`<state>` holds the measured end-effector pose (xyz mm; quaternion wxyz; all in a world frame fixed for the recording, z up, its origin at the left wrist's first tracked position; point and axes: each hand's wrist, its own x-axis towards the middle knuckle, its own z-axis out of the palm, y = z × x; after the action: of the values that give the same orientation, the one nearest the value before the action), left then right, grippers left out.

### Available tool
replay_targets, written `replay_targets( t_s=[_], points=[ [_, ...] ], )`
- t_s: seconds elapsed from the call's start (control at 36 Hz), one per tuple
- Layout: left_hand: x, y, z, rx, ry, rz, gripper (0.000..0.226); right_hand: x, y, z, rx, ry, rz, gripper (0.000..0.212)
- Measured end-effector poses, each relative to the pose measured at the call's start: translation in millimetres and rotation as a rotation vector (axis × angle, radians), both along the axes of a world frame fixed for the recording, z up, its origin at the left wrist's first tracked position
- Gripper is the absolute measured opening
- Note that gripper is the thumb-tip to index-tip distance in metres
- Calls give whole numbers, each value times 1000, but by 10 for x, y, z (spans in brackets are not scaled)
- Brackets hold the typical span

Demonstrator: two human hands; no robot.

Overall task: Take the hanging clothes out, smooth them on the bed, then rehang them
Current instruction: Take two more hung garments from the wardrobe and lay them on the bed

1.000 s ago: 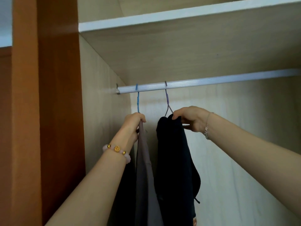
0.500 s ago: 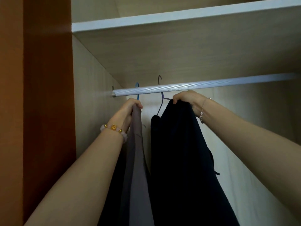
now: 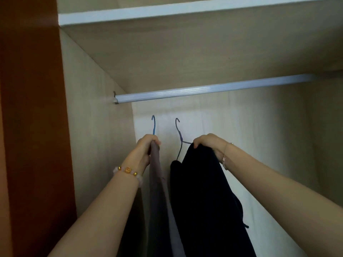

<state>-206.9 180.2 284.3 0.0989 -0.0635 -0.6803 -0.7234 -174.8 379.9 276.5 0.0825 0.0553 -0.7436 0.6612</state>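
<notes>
Inside the wardrobe, the left hand (image 3: pixel 146 151) has its fingers curled tight round the top of a grey garment (image 3: pixel 159 201), just where the blue hanger (image 3: pixel 153 125) comes out of the fist. The hanger's hook stands upright above the knuckles, below the rail (image 3: pixel 204 89) and not touching it. The grey cloth hangs straight down from the grip, beside the left forearm.

The right hand (image 3: pixel 207 145) grips the top of a black garment (image 3: pixel 200 201), fingers bent over the bunched cloth and the shoulder of a dark hanger (image 3: pixel 179 134). That hanger tilts, its hook up and to the left of the hand, also below the rail and apart from it. The black garment drops in a wide fold toward the bottom edge, just beside the grey one.

The rail runs from its bracket on the left wall (image 3: pixel 96 127) toward the right side, under the shelf (image 3: pixel 167 11). A bead bracelet (image 3: pixel 128 170) sits on the left wrist and a thin chain (image 3: pixel 225 156) on the right. A brown panel (image 3: pixel 27 127) fills the left edge, and the pale back wall (image 3: pixel 259 145) shows behind both garments
</notes>
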Motion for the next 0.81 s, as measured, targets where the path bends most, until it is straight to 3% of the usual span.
replay_targets(
  t_s=[0.06,0.11,0.14,0.19,0.25,0.31,0.44,0.58,0.69,0.81],
  points=[
    [97,-17,-292,37,-52,-54,9,56,46,-298,-15,-40,18,40],
    [206,-21,-602,69,-100,-96,28,174,117,-616,-33,-104,43,56],
    [268,-12,-758,88,-100,-96,39,243,165,-780,-61,-133,59,52],
    [541,54,-1089,99,-182,-76,28,403,290,-1132,-154,-204,121,39],
    [767,95,-1496,145,-192,-104,51,580,414,-1499,-272,-278,206,31],
    [1005,105,-1908,135,-210,-76,45,788,499,-1841,-355,-318,247,28],
    [1586,48,-2638,-49,-195,-205,41,1309,629,-2714,-84,-272,140,45],
    [1931,-86,-3179,-22,-234,-266,49,1913,636,-3277,-138,-316,190,63],
    [2235,-119,-3498,-20,-271,-264,49,2133,628,-3431,-149,-388,226,45],
    [2484,-111,-3688,-37,-281,-250,49,2220,584,-3533,-116,-430,249,59]
  ],
)
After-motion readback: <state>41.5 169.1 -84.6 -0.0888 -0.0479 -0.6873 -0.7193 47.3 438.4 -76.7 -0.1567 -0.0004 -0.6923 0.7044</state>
